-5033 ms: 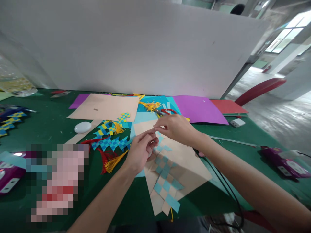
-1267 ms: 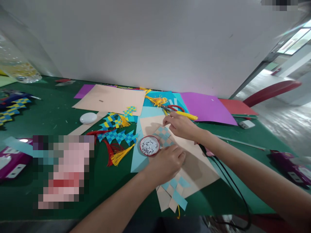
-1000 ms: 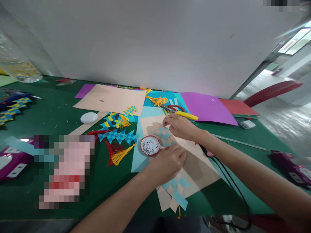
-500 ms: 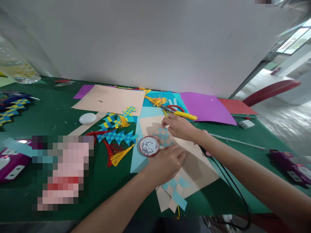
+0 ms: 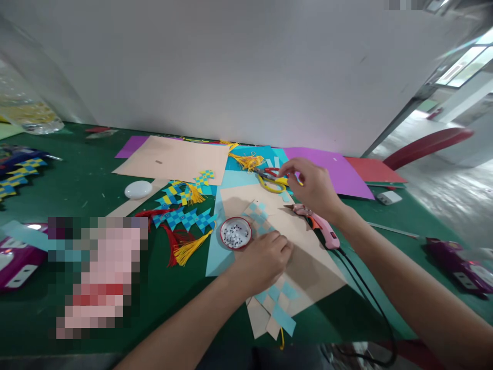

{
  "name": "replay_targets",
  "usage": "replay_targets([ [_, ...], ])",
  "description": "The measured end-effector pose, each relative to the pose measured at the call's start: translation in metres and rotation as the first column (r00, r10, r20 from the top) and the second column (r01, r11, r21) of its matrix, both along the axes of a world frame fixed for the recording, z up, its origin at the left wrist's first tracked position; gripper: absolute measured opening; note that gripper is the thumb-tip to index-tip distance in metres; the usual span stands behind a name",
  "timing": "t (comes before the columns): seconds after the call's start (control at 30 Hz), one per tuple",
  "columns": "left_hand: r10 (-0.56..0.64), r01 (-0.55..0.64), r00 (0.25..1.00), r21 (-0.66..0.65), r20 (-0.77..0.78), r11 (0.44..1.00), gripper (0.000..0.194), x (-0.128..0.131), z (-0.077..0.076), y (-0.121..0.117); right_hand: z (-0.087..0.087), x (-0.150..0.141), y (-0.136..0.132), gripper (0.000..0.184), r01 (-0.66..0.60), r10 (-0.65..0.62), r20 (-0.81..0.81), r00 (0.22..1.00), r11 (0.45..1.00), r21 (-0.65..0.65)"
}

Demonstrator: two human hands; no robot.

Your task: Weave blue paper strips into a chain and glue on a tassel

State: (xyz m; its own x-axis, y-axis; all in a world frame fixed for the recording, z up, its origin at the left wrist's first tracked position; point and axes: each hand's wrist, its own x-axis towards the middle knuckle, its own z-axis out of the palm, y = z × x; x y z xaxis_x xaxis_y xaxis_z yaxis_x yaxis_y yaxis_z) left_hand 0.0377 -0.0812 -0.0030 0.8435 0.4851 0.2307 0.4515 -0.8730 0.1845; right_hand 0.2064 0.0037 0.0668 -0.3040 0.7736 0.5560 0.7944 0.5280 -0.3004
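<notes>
Left hand lowered, right hand raised, fingers curled

Single head-worn view; looks forward and down over tabletop, hands central.

Woven paper piece: light blue and beige checks, lying on the beige sheet, middle covered by the left hand; lower strip ends splayed. Red-rimmed dish: upright, holding small black-and-white pieces, beside that hand. Yellow-handled tool: lying near the right hand, partly hidden.
</notes>
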Motion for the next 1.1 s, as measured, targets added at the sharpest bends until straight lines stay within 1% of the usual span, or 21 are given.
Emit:
replay_targets([
  [0.1, -0.009, 0.009, 0.999, -0.015, 0.045, 1.000, 0.033, 0.000, 0.000, 0.000, 0.013, 0.009, -0.015, 0.019, 0.046, -0.044, -0.048, 0.998, 0.998, 0.043],
  [0.17, 0.007, 0.003, 0.990, -0.072, 0.142, 0.997, 0.033, 0.000, 0.001, 0.000, 0.016, 0.013, -0.029, 0.015, 0.055, -0.051, -0.055, 0.997, 0.996, 0.072],
  [0.23, 0.063, -0.008, 0.952, -0.182, 0.299, 0.983, 0.032, 0.001, 0.006, 0.000, 0.016, 0.016, -0.045, 0.012, 0.067, -0.061, -0.074, 0.995, 0.995, 0.079],
  [0.3, 0.181, -0.014, 0.874, -0.349, 0.451, 0.937, 0.030, 0.002, 0.013, 0.001, 0.016, 0.019, -0.062, 0.011, 0.093, -0.089, -0.108, 0.990, 0.995, 0.031],
  [0.33, 0.258, -0.008, 0.823, -0.444, 0.506, 0.896, 0.027, 0.002, 0.016, 0.001, 0.015, 0.021, -0.070, 0.011, 0.111, -0.111, -0.120, 0.986, 0.994, -0.011],
  [0.37, 0.344, 0.002, 0.767, -0.539, 0.542, 0.842, 0.024, 0.001, 0.020, 0.002, 0.014, 0.023, -0.077, 0.012, 0.136, -0.142, -0.123, 0.982, 0.989, -0.054],
  [0.43, 0.518, 0.044, 0.646, -0.705, 0.560, 0.708, 0.018, -0.002, 0.028, 0.007, 0.010, 0.032, -0.089, 0.016, 0.210, -0.222, -0.083, 0.972, 0.969, -0.128],
  [0.5, 0.672, 0.114, 0.499, -0.810, 0.548, 0.575, 0.015, -0.009, 0.034, 0.013, 0.000, 0.044, -0.097, 0.019, 0.316, -0.315, 0.035, 0.948, 0.931, -0.180],
  [0.53, 0.741, 0.153, 0.400, -0.837, 0.539, 0.526, 0.014, -0.012, 0.036, 0.017, -0.007, 0.052, -0.099, 0.020, 0.377, -0.360, 0.118, 0.925, 0.905, -0.196],
  [0.6, 0.826, 0.279, 0.179, -0.832, 0.535, 0.479, 0.013, -0.020, 0.039, 0.025, -0.024, 0.066, -0.102, 0.023, 0.501, -0.438, 0.290, 0.851, 0.842, -0.200],
  [0.63, 0.848, 0.343, 0.083, -0.814, 0.524, 0.469, 0.013, -0.023, 0.040, 0.029, -0.034, 0.071, -0.102, 0.026, 0.551, -0.466, 0.349, 0.813, 0.810, -0.201],
  [0.67, 0.864, 0.395, 0.018, -0.797, 0.504, 0.457, 0.014, -0.026, 0.041, 0.032, -0.042, 0.075, -0.103, 0.029, 0.577, -0.474, 0.387, 0.791, 0.788, -0.216],
  [0.7, 0.878, 0.438, -0.030, -0.783, 0.478, 0.441, 0.014, -0.028, 0.041, 0.034, -0.050, 0.078, -0.103, 0.031, 0.588, -0.469, 0.411, 0.782, 0.773, -0.237],
  [0.77, 0.900, 0.496, -0.073, -0.768, 0.429, 0.406, 0.014, -0.029, 0.041, 0.037, -0.063, 0.077, -0.102, 0.033, 0.601, -0.462, 0.434, 0.774, 0.751, -0.272],
  [0.87, 0.925, 0.549, -0.082, -0.758, 0.371, 0.353, 0.014, -0.027, 0.040, 0.038, -0.070, 0.069, -0.100, 0.036, 0.644, -0.483, 0.471, 0.738, 0.712, -0.281],
  [1.0, 0.947, 0.609, -0.081, -0.736, 0.312, 0.295, 0.009, -0.026, 0.039, 0.039, -0.070, 0.061, -0.095, 0.037, 0.683, -0.513, 0.485, 0.708, 0.673, -0.284],
  [1.1, 0.956, 0.655, -0.081, -0.708, 0.282, 0.264, 0.007, -0.026, 0.038, 0.040, -0.066, 0.059, -0.093, 0.033, 0.688, -0.533, 0.460, 0.710, 0.666, -0.289],
])
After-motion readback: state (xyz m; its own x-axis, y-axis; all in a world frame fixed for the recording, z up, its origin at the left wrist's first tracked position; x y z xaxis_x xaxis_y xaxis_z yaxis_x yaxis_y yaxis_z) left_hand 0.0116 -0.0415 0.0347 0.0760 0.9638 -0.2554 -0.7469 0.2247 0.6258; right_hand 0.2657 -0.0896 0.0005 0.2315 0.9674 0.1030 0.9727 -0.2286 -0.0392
